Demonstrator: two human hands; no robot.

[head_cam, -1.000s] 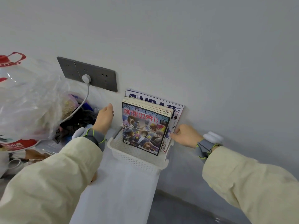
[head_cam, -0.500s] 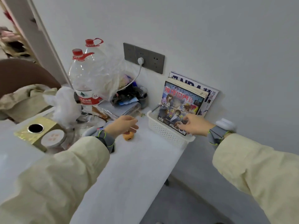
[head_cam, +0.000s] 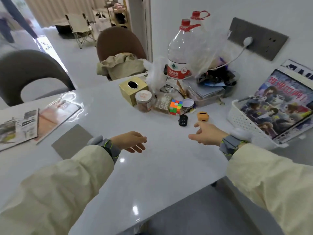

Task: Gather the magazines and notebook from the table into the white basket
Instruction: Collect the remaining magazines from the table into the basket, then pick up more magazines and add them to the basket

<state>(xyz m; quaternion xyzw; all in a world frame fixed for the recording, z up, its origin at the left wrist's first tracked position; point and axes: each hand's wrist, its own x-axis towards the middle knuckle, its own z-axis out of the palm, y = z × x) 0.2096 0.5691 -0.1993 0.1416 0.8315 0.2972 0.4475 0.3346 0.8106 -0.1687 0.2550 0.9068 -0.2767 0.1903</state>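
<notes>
The left hand (head_cam: 130, 141) and right hand (head_cam: 207, 135) are held empty over the table (head_cam: 152, 175) at mid frame, fingers relaxed and gripping nothing. At the right edge, stacked magazines (head_cam: 277, 107) are leaned upright in the basket (head_cam: 240, 119). At the left edge, loose magazines (head_cam: 18, 128) are laid flat on the table, with the notebook (head_cam: 71, 141) just beside them, near the left wrist.
</notes>
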